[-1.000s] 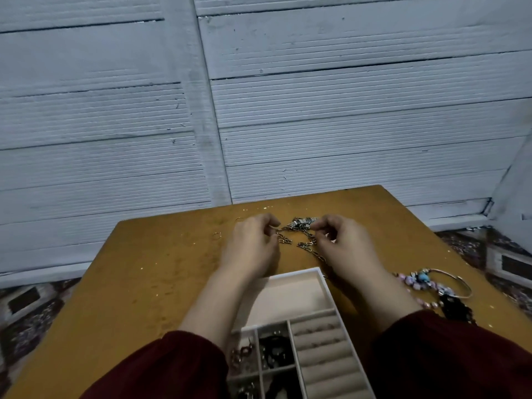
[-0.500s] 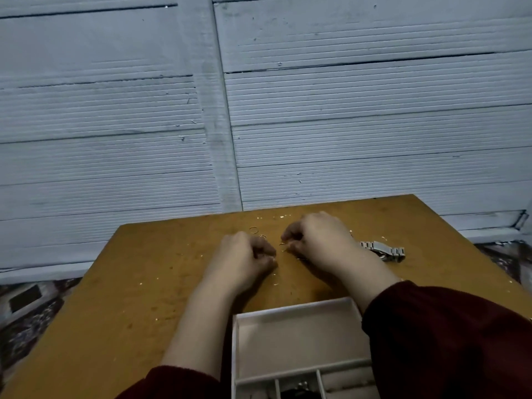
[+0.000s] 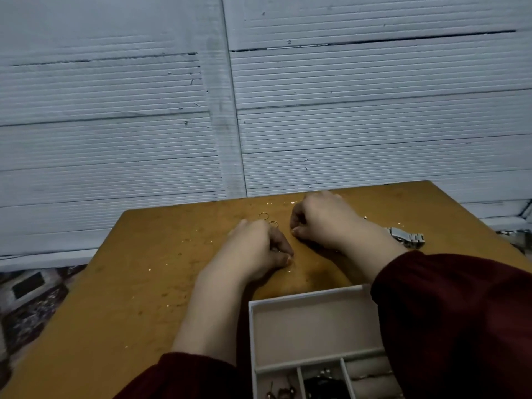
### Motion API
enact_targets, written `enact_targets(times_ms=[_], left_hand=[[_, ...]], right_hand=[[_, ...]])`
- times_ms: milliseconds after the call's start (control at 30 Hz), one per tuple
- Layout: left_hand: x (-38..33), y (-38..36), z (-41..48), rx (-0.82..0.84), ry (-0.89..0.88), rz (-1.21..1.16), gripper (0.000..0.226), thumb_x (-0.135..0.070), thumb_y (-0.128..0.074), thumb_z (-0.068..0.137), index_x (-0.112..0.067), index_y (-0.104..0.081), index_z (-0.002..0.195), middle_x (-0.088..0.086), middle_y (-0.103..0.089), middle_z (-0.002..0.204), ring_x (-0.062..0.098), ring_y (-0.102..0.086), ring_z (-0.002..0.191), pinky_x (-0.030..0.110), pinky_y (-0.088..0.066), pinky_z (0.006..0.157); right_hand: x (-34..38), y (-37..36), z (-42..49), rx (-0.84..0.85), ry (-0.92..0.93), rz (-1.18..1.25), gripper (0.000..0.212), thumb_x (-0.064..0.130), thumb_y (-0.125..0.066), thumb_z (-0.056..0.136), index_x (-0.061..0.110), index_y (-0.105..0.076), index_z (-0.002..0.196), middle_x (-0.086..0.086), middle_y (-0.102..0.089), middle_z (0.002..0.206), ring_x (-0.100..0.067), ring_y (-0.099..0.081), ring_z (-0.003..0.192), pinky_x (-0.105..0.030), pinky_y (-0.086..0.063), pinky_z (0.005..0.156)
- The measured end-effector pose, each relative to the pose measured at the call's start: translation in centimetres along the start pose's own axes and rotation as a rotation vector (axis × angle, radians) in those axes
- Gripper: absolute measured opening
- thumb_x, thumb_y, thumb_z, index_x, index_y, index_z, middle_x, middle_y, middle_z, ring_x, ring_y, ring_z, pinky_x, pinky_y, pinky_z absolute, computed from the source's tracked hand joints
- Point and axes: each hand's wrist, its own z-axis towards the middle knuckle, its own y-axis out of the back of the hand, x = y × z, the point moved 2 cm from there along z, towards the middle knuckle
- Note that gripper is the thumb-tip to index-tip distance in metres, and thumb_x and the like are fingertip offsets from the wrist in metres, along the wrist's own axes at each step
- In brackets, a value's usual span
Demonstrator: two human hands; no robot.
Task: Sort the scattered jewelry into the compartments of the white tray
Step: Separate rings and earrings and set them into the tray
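Beyond the white tray [image 3: 305,297], left hand [image 3: 253,249] and right hand [image 3: 322,220] rest fingers-curled on the table [image 3: 129,283], any grip unclear

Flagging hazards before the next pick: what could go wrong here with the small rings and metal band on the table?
1. The gold rings lie loose just beyond the left hand; a knuckle could flick them away.
2. The metal link band sits beside the wrist of the right hand; the sleeve might drag it.
3. Both hands' fingers are curled, and anything they hold is hidden; a piece could drop short of the white tray.
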Motion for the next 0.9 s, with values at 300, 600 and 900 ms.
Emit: enact_targets(times_ms=[300,600,900], left_hand=[[0.3,-0.1,-0.1,0.089,0.020,-0.123,0.019,-0.033,-0.086,0.061,-0.038,-0.069,0.067,-0.014,-0.059,0.069,0.019,-0.054,0.093,0.040,-0.047,0.092],[-0.3,-0.2,-0.3,0.184,0.110,-0.068,0.014,-0.029,-0.078,0.074,-0.029,-0.064,0.077,-0.010,-0.055,0.079,0.021,-0.050,0.112,0.040,-0.040,0.103],[-1.4,-1.0,-0.6,0.118,0.130,0.046,0.015,-0.030,-0.069,0.073,-0.028,-0.059,0.084,-0.012,-0.052,0.082,0.017,-0.036,0.102,0.028,-0.039,0.092]], right_hand=[[0.1,-0.1,0.1,0.029,-0.009,0.011,0.008,0.033,-0.064,0.083,0.032,-0.056,0.083,0.004,-0.064,0.104,-0.022,-0.052,0.109,-0.032,-0.038,0.088],[0.2,-0.1,-0.6,-0.024,0.008,0.063,0.013,0.029,-0.066,0.082,0.030,-0.054,0.080,0.005,-0.066,0.093,-0.022,-0.057,0.100,-0.032,-0.042,0.084],[-0.3,1.0,-3.7,-0.067,-0.028,0.195,0.013,0.026,-0.067,0.082,0.030,-0.056,0.076,0.008,-0.061,0.081,-0.021,-0.058,0.093,-0.028,-0.036,0.071]])
